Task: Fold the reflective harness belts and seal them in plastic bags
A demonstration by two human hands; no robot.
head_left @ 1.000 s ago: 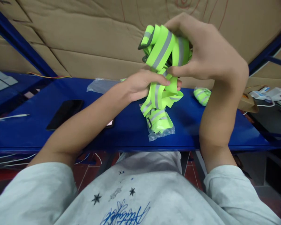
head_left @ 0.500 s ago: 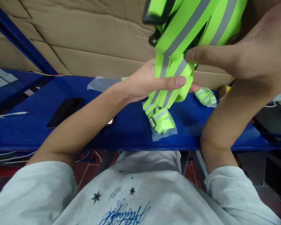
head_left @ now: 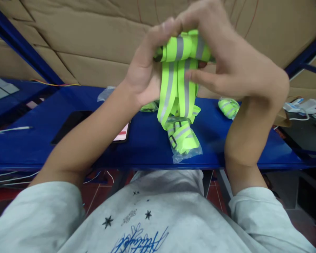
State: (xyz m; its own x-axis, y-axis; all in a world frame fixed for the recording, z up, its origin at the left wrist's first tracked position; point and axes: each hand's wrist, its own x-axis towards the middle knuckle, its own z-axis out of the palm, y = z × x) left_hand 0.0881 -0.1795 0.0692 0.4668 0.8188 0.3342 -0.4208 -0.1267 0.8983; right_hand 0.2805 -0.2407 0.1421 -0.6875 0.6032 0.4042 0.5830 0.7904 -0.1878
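Observation:
Both hands hold a bundle of neon-yellow reflective straps [head_left: 177, 84] with grey stripes, up over the blue table. My left hand [head_left: 147, 63] is closed around the bundle's left side, thumb over the top; some of its fingers are hidden behind the straps. From the right, my right hand [head_left: 221, 52] grips the rolled upper part, its fingers bent round it and a fingertip on the hanging straps. Loose strap ends droop toward a clear-bagged bundle of the same straps [head_left: 184, 137] with a black buckle, lying on the table just below.
On the blue table [head_left: 147, 154] lie more bagged straps [head_left: 228, 108] at right and others [head_left: 149, 106] behind my left forearm. A dark phone [head_left: 71, 126] and a lit phone [head_left: 122, 133] are at left, near a white cable [head_left: 10, 129]. Cardboard [head_left: 94, 35] stands behind.
The straps have come down and are folded over into a roll at the top. My right hand has moved left and curled over it; my left hand has shifted up and left.

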